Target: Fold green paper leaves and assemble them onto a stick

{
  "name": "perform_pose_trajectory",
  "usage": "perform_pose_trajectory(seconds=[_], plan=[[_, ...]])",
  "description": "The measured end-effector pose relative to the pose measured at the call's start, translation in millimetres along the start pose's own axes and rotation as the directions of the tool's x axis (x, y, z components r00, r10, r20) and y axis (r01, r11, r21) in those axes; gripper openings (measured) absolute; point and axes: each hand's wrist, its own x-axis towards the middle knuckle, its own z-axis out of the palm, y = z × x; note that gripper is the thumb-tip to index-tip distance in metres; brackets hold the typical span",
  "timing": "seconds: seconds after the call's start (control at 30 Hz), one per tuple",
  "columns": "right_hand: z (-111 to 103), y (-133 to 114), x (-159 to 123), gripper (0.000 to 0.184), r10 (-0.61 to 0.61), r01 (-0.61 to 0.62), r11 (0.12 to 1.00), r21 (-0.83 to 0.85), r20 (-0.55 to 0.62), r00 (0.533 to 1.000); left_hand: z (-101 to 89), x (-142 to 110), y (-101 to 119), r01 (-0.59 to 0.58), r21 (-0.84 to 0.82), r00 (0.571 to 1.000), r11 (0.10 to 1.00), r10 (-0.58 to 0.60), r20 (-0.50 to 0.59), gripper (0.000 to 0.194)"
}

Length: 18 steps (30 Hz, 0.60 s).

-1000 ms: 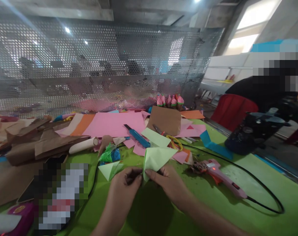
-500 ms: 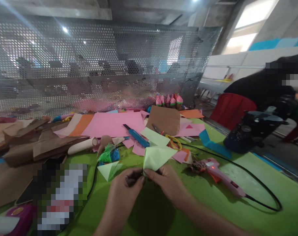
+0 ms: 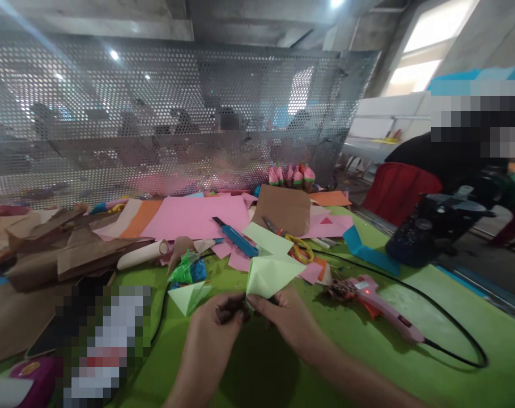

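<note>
The pale green paper (image 3: 272,275) is folded or rolled, which cannot be told, narrowing to its near end and flaring at the far side, with a sharp corner toward the right. Its left edge stands nearly upright. Faint creases mark its face. The hands (image 3: 294,323) pinch it above the surface (image 3: 346,345).

The folded pale green paper (image 3: 274,275) has tilted slightly — its right tip has dipped, so the far edge slopes more toward the near right. On the right hand (image 3: 293,320), the thumb has slid a little left, now at the paper's left edge. The view has swung slightly right — the pink glue gun (image 3: 384,306) sits a touch farther left.
</note>
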Motion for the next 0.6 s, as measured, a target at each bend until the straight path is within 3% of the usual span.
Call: perform_pose_trajectory(seconds=[0.2,0.3,0.4,0.5,0.53,0.6], plan=[[-6,-6,-1,0.023,-0.021,0.025,0.998,0.051,-0.082,0.996,-11.3,5,-4,-0.011,0.089,0.999,0.996,0.015,-0.039,0.028],[-18,-9,2,0.025,-0.019,0.024,0.999,0.048,-0.108,0.994,-20.2,7,2,-0.077,0.205,0.991,0.976,0.098,-0.092,0.026],[-33,-14,4,0.021,-0.131,0.136,0.991,0.018,-0.169,0.977,-25.9,6,11,-0.175,0.383,0.959,0.907,0.245,-0.141,0.025],[-46,-19,4,0.027,-0.281,0.25,0.959,-0.135,-0.309,0.909,-26.7,4,17,-0.244,0.514,0.927,0.822,0.353,-0.124,0.026],[-49,-21,3,0.035,-0.331,0.274,0.938,-0.212,-0.321,0.887,-26.2,3,18,-0.264,0.541,0.921,0.798,0.375,-0.104,0.027],[-51,-23,3,0.049,-0.413,0.321,0.88,-0.35,-0.231,0.881,-25.0,2,19,-0.298,0.585,0.914,0.754,0.402,-0.053,0.029]])
